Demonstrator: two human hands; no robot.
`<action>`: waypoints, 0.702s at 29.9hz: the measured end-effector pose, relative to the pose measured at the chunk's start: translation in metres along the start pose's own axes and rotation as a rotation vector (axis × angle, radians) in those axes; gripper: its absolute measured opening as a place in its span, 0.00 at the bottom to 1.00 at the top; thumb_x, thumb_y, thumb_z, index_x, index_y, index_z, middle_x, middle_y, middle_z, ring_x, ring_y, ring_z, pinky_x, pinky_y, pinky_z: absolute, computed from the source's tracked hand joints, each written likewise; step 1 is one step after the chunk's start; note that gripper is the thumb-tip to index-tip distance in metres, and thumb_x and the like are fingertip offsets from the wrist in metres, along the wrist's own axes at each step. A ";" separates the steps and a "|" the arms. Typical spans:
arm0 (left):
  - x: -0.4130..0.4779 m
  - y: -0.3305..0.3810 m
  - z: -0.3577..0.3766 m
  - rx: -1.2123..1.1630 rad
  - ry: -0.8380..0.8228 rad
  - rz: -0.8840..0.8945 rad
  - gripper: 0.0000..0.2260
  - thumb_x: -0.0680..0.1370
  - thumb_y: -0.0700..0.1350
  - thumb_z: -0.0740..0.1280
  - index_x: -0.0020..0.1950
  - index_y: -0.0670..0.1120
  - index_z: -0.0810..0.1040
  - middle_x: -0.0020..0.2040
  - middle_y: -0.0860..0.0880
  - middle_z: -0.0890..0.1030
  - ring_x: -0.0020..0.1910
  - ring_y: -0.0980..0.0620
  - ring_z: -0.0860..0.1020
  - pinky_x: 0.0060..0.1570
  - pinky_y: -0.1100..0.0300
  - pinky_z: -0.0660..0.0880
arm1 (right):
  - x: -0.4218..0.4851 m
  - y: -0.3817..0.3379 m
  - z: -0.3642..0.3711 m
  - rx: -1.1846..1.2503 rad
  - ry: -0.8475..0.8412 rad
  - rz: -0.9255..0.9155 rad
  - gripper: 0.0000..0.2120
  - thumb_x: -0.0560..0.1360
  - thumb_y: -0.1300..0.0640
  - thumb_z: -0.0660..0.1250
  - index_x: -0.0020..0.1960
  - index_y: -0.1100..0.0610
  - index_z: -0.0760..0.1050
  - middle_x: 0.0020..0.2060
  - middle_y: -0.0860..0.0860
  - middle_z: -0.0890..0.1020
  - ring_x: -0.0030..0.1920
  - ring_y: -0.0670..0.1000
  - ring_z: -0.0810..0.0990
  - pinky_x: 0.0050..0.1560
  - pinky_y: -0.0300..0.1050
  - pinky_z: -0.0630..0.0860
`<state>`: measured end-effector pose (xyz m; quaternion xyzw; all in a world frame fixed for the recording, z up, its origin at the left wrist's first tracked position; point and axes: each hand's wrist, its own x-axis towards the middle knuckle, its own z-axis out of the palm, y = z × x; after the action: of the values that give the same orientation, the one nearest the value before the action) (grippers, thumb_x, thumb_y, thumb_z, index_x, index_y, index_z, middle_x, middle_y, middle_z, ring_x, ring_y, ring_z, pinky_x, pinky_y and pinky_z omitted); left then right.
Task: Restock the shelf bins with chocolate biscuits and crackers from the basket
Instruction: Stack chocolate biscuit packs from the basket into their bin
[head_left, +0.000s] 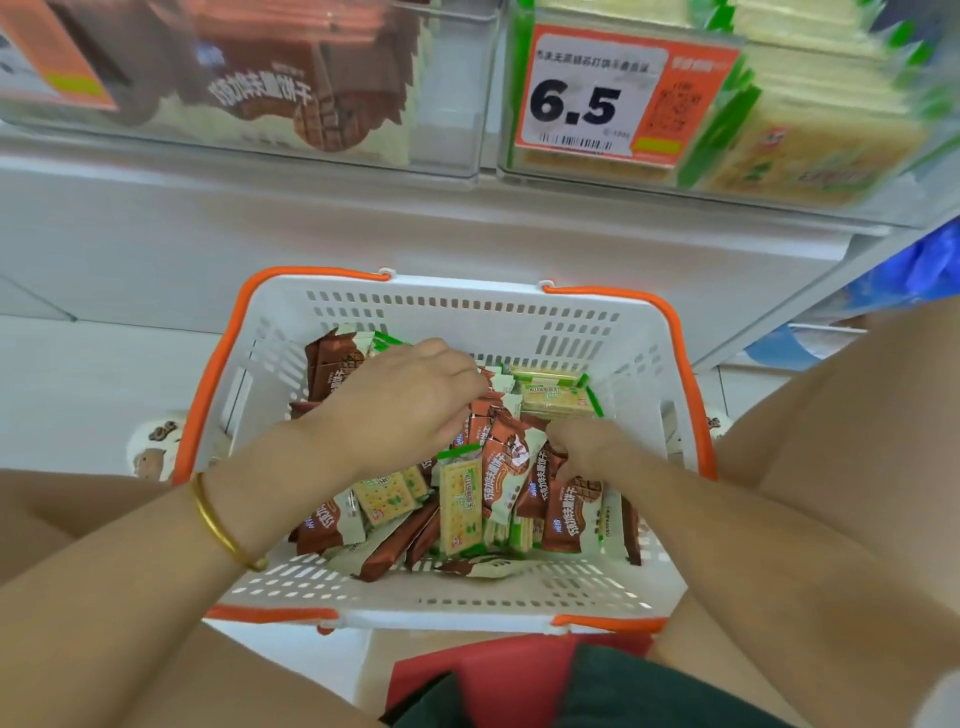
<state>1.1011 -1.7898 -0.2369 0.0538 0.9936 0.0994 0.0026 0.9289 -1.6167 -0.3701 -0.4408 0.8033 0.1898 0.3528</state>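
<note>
Overhead, two clear shelf bins sit side by side: the chocolate biscuit bin (447, 156) at 11 o'clock, showing brown packets through its front, and the cracker bin (597, 179) at 1 o'clock, stacked with green-edged packs. One orange price tag (618, 93) reading 6.5 covers part of the cracker bin's front. Below them is one white basket (457, 291) with two orange handles (218, 364), folded down along the rim. It holds a mixed heap of chocolate biscuit packets (563, 514) and cracker packets (460, 499). They overlap too much for a firm count, but brown outnumbers green. The left hand (400, 395), with one gold bangle (218, 525) on its wrist, reaches in from 8 o'clock. Its fingers curl down and their tips are hidden among the packets, so I cannot tell whether it grips anything. The right hand (592, 447) comes in from 4 o'clock, its fingers buried beside upright brown packets, grip likewise unclear. Bare knees flank the basket at 9 and 3 o'clock. One patterned slipper (153, 447) shows at 9 o'clock, partly hidden behind the basket.
</note>
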 end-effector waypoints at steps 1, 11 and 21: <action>0.000 0.001 0.000 0.006 0.009 0.010 0.14 0.74 0.45 0.60 0.53 0.43 0.80 0.49 0.47 0.82 0.45 0.46 0.79 0.41 0.51 0.79 | -0.005 -0.002 -0.012 0.027 -0.047 -0.041 0.13 0.72 0.55 0.72 0.43 0.54 0.67 0.49 0.51 0.75 0.50 0.52 0.72 0.45 0.43 0.70; 0.004 -0.014 -0.046 -0.501 -0.268 -0.490 0.23 0.76 0.53 0.67 0.69 0.48 0.68 0.65 0.49 0.75 0.60 0.52 0.76 0.58 0.58 0.72 | -0.106 -0.037 -0.153 0.891 0.296 -0.387 0.06 0.74 0.64 0.69 0.47 0.56 0.75 0.39 0.50 0.79 0.37 0.41 0.79 0.35 0.35 0.73; -0.042 -0.081 -0.197 -0.687 0.430 -0.562 0.14 0.66 0.48 0.75 0.51 0.51 0.79 0.41 0.54 0.82 0.40 0.61 0.80 0.41 0.68 0.76 | -0.168 -0.135 -0.277 0.844 0.849 -0.529 0.14 0.66 0.59 0.77 0.46 0.53 0.74 0.33 0.44 0.74 0.30 0.42 0.71 0.36 0.36 0.70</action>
<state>1.1310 -1.9118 -0.0601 -0.2419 0.8575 0.4256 -0.1582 0.9928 -1.7638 -0.0583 -0.4838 0.7426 -0.4257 0.1825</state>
